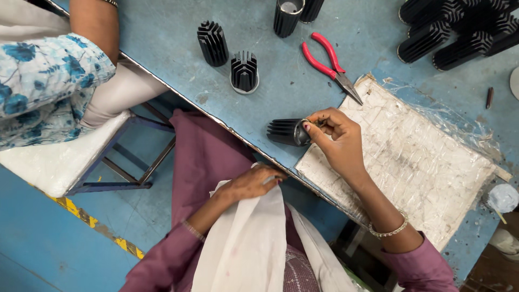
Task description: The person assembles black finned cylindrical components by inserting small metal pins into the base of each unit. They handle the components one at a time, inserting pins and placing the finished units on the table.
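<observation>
My right hand (pixel 335 135) pinches a small part at the open end of the black finned heat sink (pixel 286 132) lying on the counter (pixel 178 38); left hand (pixel 254 181), loosely curled, rests on white cloth (pixel 248 238). Seating it needs steady alignment.

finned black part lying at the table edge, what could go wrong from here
1. The finned black part lies on its side near the table edge, steadied only by the right hand; it might roll off.
2. The left hand rests on the white cloth below the table, so it may not catch it.
3. The red-handled pliers lie close by, tips toward the right hand, and could get knocked.
</observation>
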Motion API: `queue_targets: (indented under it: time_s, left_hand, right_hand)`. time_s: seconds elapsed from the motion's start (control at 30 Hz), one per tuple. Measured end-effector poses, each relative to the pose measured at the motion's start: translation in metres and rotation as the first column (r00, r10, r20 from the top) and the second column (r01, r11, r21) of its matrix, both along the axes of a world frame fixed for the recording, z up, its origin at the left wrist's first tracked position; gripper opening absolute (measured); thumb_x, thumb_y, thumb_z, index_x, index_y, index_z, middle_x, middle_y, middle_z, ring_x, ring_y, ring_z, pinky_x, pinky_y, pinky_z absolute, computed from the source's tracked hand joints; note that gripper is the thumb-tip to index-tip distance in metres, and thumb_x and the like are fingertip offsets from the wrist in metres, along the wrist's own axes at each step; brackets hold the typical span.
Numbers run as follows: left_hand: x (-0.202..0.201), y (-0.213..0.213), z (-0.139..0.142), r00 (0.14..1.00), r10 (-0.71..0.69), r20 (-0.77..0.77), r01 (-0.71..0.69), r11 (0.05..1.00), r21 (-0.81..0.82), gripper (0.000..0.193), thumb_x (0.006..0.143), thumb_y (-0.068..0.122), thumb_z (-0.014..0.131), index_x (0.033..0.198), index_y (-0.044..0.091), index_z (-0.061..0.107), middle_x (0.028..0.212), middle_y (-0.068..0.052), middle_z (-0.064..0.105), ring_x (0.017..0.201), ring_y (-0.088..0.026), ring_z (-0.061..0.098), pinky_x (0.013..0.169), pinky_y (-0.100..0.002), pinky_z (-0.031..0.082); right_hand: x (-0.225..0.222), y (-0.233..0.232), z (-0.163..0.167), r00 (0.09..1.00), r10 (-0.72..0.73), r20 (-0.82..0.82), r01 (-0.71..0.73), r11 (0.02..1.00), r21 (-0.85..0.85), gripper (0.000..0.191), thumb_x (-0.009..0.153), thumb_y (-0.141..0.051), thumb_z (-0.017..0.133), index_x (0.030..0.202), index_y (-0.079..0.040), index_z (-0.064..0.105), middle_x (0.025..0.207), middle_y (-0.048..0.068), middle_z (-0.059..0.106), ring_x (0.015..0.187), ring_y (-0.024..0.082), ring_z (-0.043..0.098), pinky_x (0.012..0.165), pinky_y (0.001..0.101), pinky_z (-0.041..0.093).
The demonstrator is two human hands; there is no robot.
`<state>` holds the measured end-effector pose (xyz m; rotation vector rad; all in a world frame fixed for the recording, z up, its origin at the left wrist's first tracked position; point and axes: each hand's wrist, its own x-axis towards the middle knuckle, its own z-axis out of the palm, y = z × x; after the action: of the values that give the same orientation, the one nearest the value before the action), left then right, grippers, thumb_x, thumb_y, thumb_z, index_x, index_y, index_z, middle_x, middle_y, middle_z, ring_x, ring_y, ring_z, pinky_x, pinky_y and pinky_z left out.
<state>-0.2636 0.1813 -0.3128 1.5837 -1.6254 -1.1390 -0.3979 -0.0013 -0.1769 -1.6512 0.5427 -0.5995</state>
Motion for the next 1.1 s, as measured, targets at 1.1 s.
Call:
queue_targets:
  time_s: [1.1]
  left_hand:
    - [0.026, -0.082, 0.147, 0.931, 0.363, -0.047, -0.348, 0.835, -0.427, 0.053, 0.079, 0.019, 0.076, 0.129, 0.010, 0.061, 0.121, -0.010, 0.066, 0.115, -0.032, 0.065, 0.098, -0.040, 0.053]
  right_hand:
    - [-0.004, -0.053, -0.027, 0.991, -0.136, -0.010, 0.136, 0.991, 0.010, 0.019, 0.091, -0.004, 0.073, 0.106, 0.008, 0.073, 0.096, 0.010, 0.073, 0.079, 0.013, 0.064, 0.068, 0.0270, 0.051]
